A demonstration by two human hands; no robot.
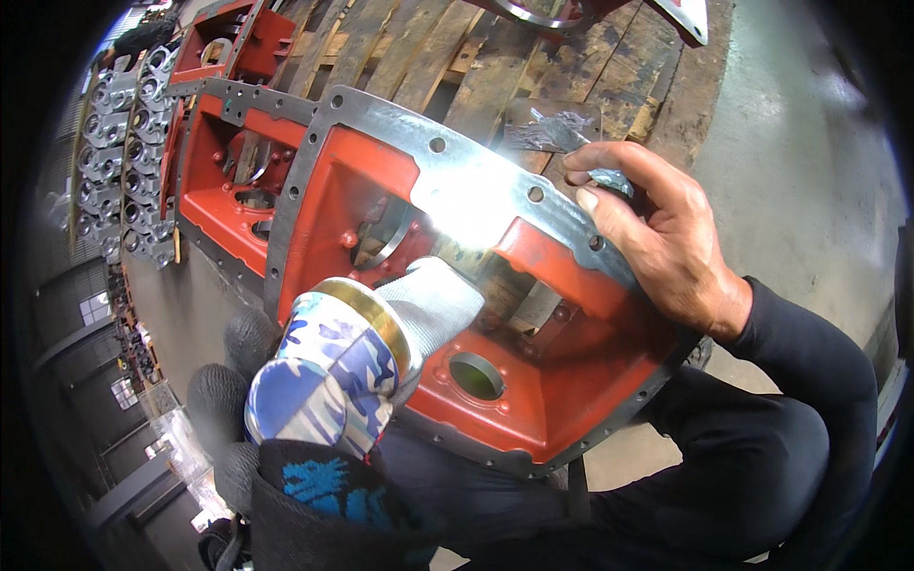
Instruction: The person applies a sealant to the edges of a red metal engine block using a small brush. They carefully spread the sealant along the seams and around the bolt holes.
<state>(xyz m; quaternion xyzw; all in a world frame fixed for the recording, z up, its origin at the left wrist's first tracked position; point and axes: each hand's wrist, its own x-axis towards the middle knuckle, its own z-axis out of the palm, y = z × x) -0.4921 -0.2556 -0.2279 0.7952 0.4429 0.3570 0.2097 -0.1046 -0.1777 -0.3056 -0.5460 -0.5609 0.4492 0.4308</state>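
In front of me stands a red cast housing [562,381] with a bare metal flange [371,119] full of bolt holes. My right hand [657,219], without a glove, is closed over the flange's right corner around the smeared end of what looks like a scraper. Its flat blade [543,133] carries silvery-grey paste. My left hand [228,404] wears a glove with dark grey fingertips, curled beside a gold-rimmed can [367,305] that it appears to hold. A light grey textured cloth [438,300] sticks out at the rim. The palm is hidden.
More red housings [224,195] stand in a row to the left, with another red casting [562,14] at the top edge. Wooden pallet slats [428,57] lie beyond the flange. Several grey metal castings [124,152] are stacked at the far left. Grey floor [771,124] runs along the right.
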